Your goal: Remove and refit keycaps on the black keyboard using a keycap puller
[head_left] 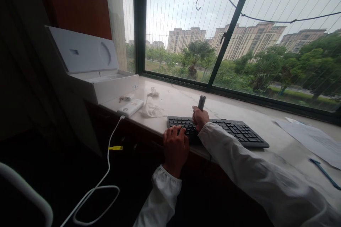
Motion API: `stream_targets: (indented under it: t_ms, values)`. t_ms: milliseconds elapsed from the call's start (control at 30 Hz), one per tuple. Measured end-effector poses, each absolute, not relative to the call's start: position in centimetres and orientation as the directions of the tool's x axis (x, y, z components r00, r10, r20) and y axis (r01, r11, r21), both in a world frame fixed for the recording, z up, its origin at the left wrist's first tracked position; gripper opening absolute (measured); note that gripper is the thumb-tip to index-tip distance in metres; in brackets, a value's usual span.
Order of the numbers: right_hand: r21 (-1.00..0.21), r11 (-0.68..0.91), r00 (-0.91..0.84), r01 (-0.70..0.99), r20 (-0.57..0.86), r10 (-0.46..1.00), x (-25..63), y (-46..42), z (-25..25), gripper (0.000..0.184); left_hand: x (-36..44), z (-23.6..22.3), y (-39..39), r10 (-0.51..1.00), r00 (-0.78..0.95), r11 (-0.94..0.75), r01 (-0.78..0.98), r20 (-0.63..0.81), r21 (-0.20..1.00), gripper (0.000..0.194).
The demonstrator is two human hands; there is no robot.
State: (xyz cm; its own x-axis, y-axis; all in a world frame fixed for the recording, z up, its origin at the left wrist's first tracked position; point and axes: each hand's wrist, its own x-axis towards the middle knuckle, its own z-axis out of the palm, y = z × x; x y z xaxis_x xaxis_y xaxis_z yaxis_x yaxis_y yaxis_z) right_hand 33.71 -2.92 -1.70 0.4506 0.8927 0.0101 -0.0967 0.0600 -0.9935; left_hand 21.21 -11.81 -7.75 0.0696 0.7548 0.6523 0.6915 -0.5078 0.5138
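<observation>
A black keyboard (237,131) lies along the front edge of the windowsill counter. My left hand (176,147) rests over its left front part, with bent fingers on the keys and the edge; the thumb side is partly hidden. Above the keys, a little further right, my right hand (200,117) is closed around a dark, short-handled tool (202,102). The tool's thick end sticks up out of my fist. Its lower end is hidden by the hand, so I cannot tell its exact kind or whether it touches the keys.
To the left stands an open white box (114,87). Beside it are a white power bank (130,108) with a white cable (108,163) hanging down, and crumpled tissue (153,108). Papers (311,138) and a blue-green stick (325,173) lie at the right. A window backs the counter.
</observation>
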Motion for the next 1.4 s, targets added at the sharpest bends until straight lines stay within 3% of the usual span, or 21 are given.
stream_targets:
  t_ms: [333, 733, 1033, 1400]
  values:
    - [-0.995, 0.010, 0.640, 0.102, 0.073, 0.765, 33.5, -2.8, -2.3, 0.022, 21.1, -7.9, -11.7, 0.764, 0.078, -0.507, 0.687, 0.641, 0.520, 0.025]
    - [-0.982, -0.004, 0.733, 0.188, 0.138, 0.666, 33.0, -2.2, -3.4, 0.029, 21.0, -8.0, -11.8, 0.757, 0.076, -0.518, 0.676, 0.649, 0.525, 0.024]
    - [-0.994, 0.078, 0.629, 0.073, 0.106, 0.770, 32.2, -2.8, -2.7, 0.030, 21.0, -8.1, -11.6, 0.759, 0.072, -0.520, 0.665, 0.647, 0.536, 0.023]
    - [-0.988, 0.080, 0.327, -0.129, 0.034, 0.944, 32.2, -4.7, -1.5, 0.042, 20.9, -8.1, -11.7, 0.749, 0.072, -0.535, 0.653, 0.659, 0.536, 0.024]
